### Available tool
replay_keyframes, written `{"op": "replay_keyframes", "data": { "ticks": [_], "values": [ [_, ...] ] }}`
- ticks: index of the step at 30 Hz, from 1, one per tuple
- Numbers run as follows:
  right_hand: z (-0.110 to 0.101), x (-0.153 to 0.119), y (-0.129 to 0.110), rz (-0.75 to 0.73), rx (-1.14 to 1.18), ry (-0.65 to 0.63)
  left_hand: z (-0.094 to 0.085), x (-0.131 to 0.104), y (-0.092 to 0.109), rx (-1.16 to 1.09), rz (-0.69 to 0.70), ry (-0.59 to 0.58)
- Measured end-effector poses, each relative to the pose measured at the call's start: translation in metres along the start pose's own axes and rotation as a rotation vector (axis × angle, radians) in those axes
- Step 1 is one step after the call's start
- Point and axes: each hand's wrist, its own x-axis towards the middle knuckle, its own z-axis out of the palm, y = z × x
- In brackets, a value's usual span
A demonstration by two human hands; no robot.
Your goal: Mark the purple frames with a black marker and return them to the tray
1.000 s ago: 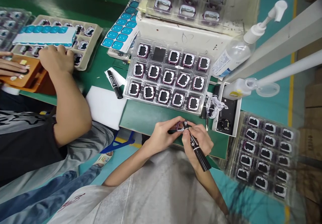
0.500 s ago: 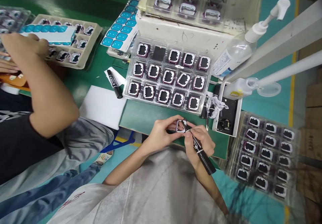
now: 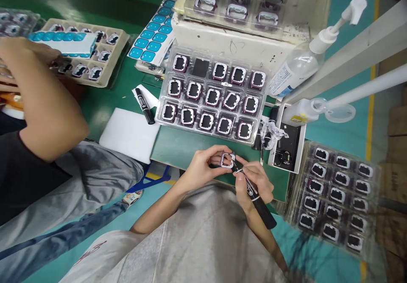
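My left hand (image 3: 206,164) pinches a small purple and white watch-case frame (image 3: 223,161) by its edge, close to my body. In my right hand (image 3: 257,181) is a black marker pen (image 3: 259,202), its tip end at the right side of the frame; whether the tip touches cannot be made out. Just beyond both hands lies a clear plastic tray (image 3: 199,132) with rows of similar frames. One pocket (image 3: 201,67) in its back row holds no frame.
A second black marker (image 3: 144,106) lies left of the tray, near a white foam sheet (image 3: 129,134). To the right stand a small open box (image 3: 300,153), a pump bottle (image 3: 299,69) and another filled tray (image 3: 375,190). A co-worker's arm (image 3: 51,101) is at the left.
The marker and my right hand have shifted slightly right and toward my body, and the frame has tilted a little in my left hand. The co-worker's arm has moved left.
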Motion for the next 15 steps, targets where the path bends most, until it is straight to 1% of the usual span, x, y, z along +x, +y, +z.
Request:
{"op": "replay_keyframes", "data": {
  "ticks": [7,11,15],
  "values": [
    [-0.0004,-0.0051,0.0042,0.034,-0.001,-0.024,0.0062,-0.0024,0.0017,0.089,0.070,0.056],
    [-0.0014,-0.0085,0.0062,0.061,0.020,-0.031,0.0090,-0.0041,0.0024,0.122,0.054,0.075],
    [-0.0021,-0.0071,0.0044,0.046,0.021,-0.020,0.0075,-0.0035,0.0033,0.116,0.047,0.055]
  ]
}}
